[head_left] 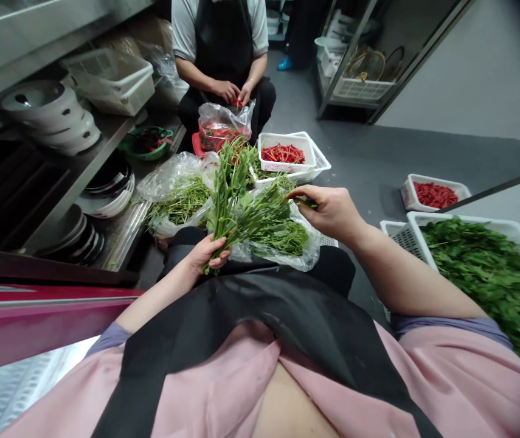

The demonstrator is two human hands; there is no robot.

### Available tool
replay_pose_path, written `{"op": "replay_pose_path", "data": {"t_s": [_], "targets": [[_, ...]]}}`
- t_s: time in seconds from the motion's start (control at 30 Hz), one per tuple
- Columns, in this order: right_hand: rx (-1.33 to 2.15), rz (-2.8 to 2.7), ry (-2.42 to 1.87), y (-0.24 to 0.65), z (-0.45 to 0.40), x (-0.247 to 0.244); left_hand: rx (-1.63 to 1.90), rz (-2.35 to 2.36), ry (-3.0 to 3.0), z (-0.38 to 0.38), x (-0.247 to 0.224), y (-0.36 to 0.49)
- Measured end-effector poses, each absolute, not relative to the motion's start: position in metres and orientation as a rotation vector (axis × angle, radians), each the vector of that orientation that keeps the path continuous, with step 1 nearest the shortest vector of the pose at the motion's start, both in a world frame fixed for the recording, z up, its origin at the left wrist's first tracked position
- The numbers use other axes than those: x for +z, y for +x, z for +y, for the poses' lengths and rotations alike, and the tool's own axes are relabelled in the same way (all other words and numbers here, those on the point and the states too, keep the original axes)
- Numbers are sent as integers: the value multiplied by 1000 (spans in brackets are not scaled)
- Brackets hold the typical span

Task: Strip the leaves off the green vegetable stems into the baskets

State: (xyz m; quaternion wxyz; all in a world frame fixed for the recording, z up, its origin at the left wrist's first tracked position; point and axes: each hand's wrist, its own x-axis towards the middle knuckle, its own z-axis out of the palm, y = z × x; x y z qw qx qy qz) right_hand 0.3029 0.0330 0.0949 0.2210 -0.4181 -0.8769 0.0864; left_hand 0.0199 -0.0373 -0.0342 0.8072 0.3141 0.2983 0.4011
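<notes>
My left hand (pixel 209 252) is wrapped round the stems of a bunch of leafy greens (pixel 230 207), whose tops fan out forward and to the right. To the right of the bunch, my right hand (pixel 326 210) pinches a bit of green at the leafy tips. Below the bunch, more greens (pixel 282 238) lie in an open clear plastic bag (pixel 312 246) by my lap. Another clear bag (pixel 163 176) with thin green stems (pixel 180 204) sits farther left.
Opposite, a person in a black apron (pixel 223 42) handles red chillies over a bag (pixel 225 125). White baskets hold chillies (pixel 282 153) and leafy greens (pixel 492 261). Metal shelves with bowls (pixel 54 115) stand left; a rack (pixel 355 97) stands behind at right.
</notes>
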Motion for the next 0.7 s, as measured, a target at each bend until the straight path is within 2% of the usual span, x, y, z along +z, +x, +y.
{"op": "replay_pose_path", "data": {"t_s": [0.43, 0.7], "targets": [[-130, -3139, -1069, 270, 66, 107, 797, 685, 678, -38, -34, 17], [-47, -2928, -1081, 284, 54, 94, 829, 728, 656, -39, -36, 17]]}}
